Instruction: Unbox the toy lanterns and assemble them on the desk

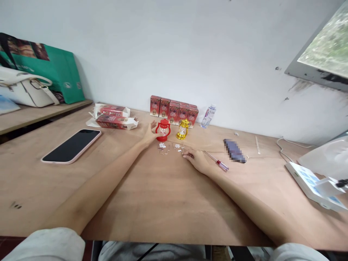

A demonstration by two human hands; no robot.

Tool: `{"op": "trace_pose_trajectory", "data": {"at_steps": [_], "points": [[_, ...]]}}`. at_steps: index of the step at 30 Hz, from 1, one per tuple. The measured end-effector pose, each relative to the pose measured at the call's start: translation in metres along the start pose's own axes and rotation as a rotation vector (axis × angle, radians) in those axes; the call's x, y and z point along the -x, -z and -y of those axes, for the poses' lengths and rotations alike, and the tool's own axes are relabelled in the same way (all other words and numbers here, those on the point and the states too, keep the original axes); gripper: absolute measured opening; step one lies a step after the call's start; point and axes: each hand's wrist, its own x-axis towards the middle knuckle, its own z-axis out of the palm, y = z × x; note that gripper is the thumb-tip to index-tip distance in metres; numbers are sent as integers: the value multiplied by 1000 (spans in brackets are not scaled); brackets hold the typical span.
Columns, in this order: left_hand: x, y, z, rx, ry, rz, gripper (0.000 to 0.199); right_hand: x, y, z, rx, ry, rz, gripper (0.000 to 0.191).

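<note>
My left hand (149,135) is closed around the left side of a small red toy lantern (163,124), which stands upright on the wooden table. Beside it stands a matching gold lantern (186,124), touched by neither hand. My right hand (198,160) rests on the table with fingers curled together at the edge of some small parts; anything between the fingertips is too small to make out. In front of the lanterns lie bent wire pieces (166,152) and little white pieces (177,146). A screwdriver (222,165) with a clear and red handle lies right of my right hand.
Red boxes (173,113) stand against the wall beside a clear bottle (208,116). Opened cartons (114,121) and a phone (72,145) lie left. Rightward are a blurred dark object (234,150) and a power strip (307,181). Bags (65,72) occupy the left shelf.
</note>
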Motion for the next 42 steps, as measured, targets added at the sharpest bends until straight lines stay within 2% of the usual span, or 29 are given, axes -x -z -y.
{"op": "trace_pose_trajectory", "data": {"at_steps": [3,6,10,16,27,36,42], "points": [[-3,-1,2,64,23,96,86,1,-6,-2,9,-7,-53,9],[-2,-4,0,108,40,141,80,1,-9,-3,3,-41,-97,5],[-3,-4,0,106,87,156,69,0,-9,0,2,-93,-106,15],[-3,-4,1,81,134,147,57,-2,-9,2,35,-58,-68,12],[2,-3,-6,88,113,158,60,-5,-12,3,45,49,-23,10],[2,-2,-6,108,115,175,57,-13,-11,15,79,-39,56,8],[0,-2,-1,127,106,119,65,-17,-1,19,55,-33,130,5]]}}
